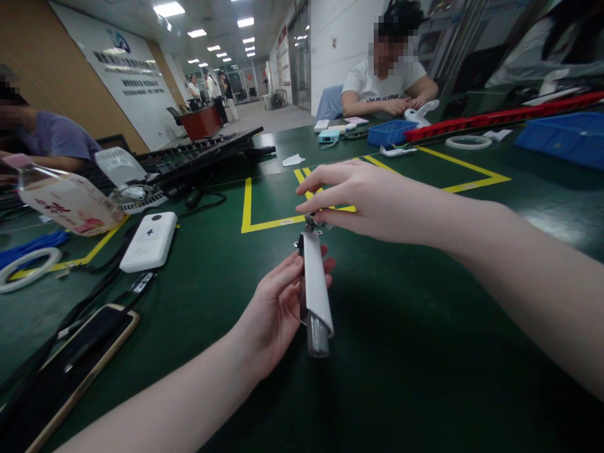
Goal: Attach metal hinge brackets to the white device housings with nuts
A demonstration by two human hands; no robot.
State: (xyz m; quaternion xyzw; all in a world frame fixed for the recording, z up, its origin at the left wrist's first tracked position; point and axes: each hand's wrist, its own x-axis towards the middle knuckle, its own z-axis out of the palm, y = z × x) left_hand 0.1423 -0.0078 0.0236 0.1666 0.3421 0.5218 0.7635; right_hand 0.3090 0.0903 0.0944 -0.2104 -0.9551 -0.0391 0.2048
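Note:
My left hand (278,302) is wrapped round a slim white casing (317,274). A grey, shiny cylinder (318,340) sticks out of the casing's near end. Small metal parts (310,221) sit at its far end. My right hand (349,195) hovers over that far end, its fingers stretched and apart, the thumb tip beside or touching the metal parts. Whether the thumb grips any of them I cannot tell. A few small bits lie on the green table around there, too small to name.
Left of my hands are a white power bank (150,242) marked 4, a phone (70,371), black cables, a roll of tape (28,269) and a plastic bottle (70,198). Yellow tape (274,223) marks the table. Blue bins (561,138) stand at the right; a co-worker (389,75) sits opposite.

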